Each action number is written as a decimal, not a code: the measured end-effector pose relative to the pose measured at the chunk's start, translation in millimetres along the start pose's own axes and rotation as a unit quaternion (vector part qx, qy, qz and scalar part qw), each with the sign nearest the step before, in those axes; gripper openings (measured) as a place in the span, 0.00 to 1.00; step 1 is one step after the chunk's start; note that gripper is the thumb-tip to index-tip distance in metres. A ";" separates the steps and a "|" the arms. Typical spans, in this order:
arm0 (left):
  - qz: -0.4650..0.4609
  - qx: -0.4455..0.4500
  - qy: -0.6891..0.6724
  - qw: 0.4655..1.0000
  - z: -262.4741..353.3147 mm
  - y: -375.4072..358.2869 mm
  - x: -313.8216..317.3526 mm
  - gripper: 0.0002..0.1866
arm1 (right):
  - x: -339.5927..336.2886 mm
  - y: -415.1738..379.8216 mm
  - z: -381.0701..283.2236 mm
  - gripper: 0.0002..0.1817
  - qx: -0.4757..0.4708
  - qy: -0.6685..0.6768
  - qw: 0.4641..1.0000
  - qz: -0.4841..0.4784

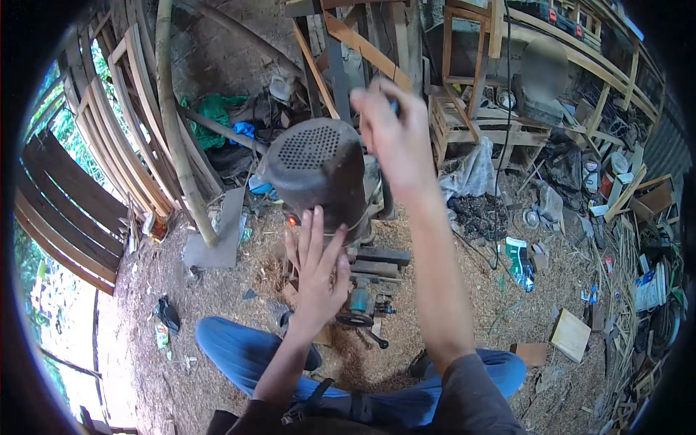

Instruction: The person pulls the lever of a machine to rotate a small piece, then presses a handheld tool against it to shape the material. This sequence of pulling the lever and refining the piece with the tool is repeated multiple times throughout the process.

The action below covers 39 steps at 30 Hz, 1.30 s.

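Two hands at a dark, upright machine housing in a workshop strewn with wood shavings

At far left, a dark brown slatted wooden panel (72, 210) leans near long, pale wooden planks (119, 134). A thick, tan bamboo pole (172, 130) slants down beside them, its foot at a flat grey board (212, 248) on the ground. Behind the pole lies crumpled green plastic sheeting (210, 119).

In the middle stands the black, rounded housing (312, 163), its top cap pierced with many small holes. The left hand (317, 279) touches its lower front, fingers apart and pointing up; a small orange-red light (292, 220) glows just beside the fingertips. Below the housing are a teal metal part (359, 299) and a black-knobbed crank handle (375, 336).

The right hand (395, 138) is raised at the right of the housing's top, fingers bent inward. A small blue thing shows among them; whether they are clamped on it, I cannot tell.

Farther right, a pale, crumpled plastic sheet (475, 170) hangs by a slatted wooden bench (500, 134). A green-and-white packet (519, 262) and a square, pale wooden block (570, 335) lie on the ground.
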<state>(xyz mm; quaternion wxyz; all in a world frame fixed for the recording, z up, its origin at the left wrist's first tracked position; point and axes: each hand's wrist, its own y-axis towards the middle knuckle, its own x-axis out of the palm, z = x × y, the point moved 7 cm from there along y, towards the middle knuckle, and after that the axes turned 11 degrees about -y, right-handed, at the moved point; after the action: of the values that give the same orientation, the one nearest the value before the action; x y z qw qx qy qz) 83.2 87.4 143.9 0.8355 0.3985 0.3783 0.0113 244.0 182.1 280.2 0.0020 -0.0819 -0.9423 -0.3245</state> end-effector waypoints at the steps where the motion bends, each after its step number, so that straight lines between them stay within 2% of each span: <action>1: 0.008 0.014 -0.024 1.000 -0.8 -2.7 0.4 0.28 | 3.7 -19.4 -4.6 0.15 0.006 0.002 1.000 0.003; 3: 0.004 0.008 -0.030 1.000 -7.6 -5.3 0.2 0.28 | 6.4 -58.3 -6.9 0.14 -0.013 -0.006 1.000 -0.006; 4: -0.001 -0.001 -0.034 0.999 -10.6 -9.6 1.7 0.29 | 5.8 -71.5 -11.4 0.20 -0.064 -0.021 0.998 0.000; 6: -0.004 -0.004 -0.056 0.998 -10.3 -13.3 0.5 0.31 | 4.7 -88.3 -16.2 0.21 -0.013 -0.024 1.000 -0.012; 8: -0.061 -0.014 -0.078 0.995 -9.2 -10.7 -0.9 0.32 | 6.7 -106.8 -16.4 0.23 -0.056 -0.045 0.997 -0.029; 10: -0.036 0.003 -0.074 0.997 -15.8 -16.4 -4.5 0.33 | 9.8 -131.1 -15.7 0.24 -0.074 -0.064 0.994 -0.052; 12: -0.024 0.009 -0.083 0.996 -19.3 -22.8 -8.0 0.34 | 8.1 -149.5 -18.0 0.14 -0.105 -0.057 0.991 -0.053; 17: -0.029 -0.002 -0.100 0.995 -27.8 -40.1 -8.3 0.31 | 7.8 -158.6 -13.9 0.15 -0.077 -0.068 0.994 -0.040; 19: -0.041 -0.029 -0.091 0.995 -31.7 -48.7 -9.5 0.22 | 6.0 -160.8 -12.9 0.14 -0.066 -0.079 0.994 -0.027; 23: -0.010 -0.035 -0.107 0.994 -37.8 -50.1 -17.9 0.21 | 13.2 -201.9 -11.7 0.12 -0.133 -0.123 0.982 -0.057; 28: 0.001 -0.019 -0.152 0.988 -32.0 -60.9 -13.8 0.20 | 12.3 -224.4 -6.1 0.13 -0.116 -0.114 0.985 -0.059; 30: -0.010 -0.011 -0.143 0.990 -23.2 -67.2 -7.7 0.21 | 11.3 -227.4 -5.9 0.15 -0.108 -0.096 0.989 -0.015; 32: -0.038 0.020 -0.229 0.972 -10.7 -75.6 2.0 0.23 | 12.7 -242.8 -1.4 0.16 -0.109 -0.101 0.989 -0.008; 33: -0.053 0.050 -0.246 0.967 -3.1 -78.2 6.8 0.27 | 13.8 -248.6 1.4 0.17 -0.108 -0.108 0.988 -0.002; 34: -0.050 0.048 -0.243 0.968 -1.3 -80.7 9.0 0.27 | 15.5 -251.4 5.0 0.17 -0.109 -0.105 0.988 -0.005; 36: -0.111 0.054 -0.340 0.932 16.1 -87.2 14.8 0.32 | 14.5 -258.9 2.7 0.21 -0.112 -0.121 0.986 0.016; 37: -0.104 0.062 -0.365 0.923 16.3 -92.9 21.2 0.36 | 14.8 -261.3 2.9 0.21 -0.089 -0.124 0.988 0.014; 39: -0.100 0.057 -0.373 0.921 19.3 -92.9 25.2 0.36 | 14.1 -262.4 3.9 0.20 -0.091 -0.114 0.989 0.029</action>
<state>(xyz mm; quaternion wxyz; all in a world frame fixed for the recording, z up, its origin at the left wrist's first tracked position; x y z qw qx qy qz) 87.3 19.4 73.2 0.8889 0.3806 0.0769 -0.2430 189.5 -17.0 117.6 -0.1036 -0.1456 -0.9000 -0.3975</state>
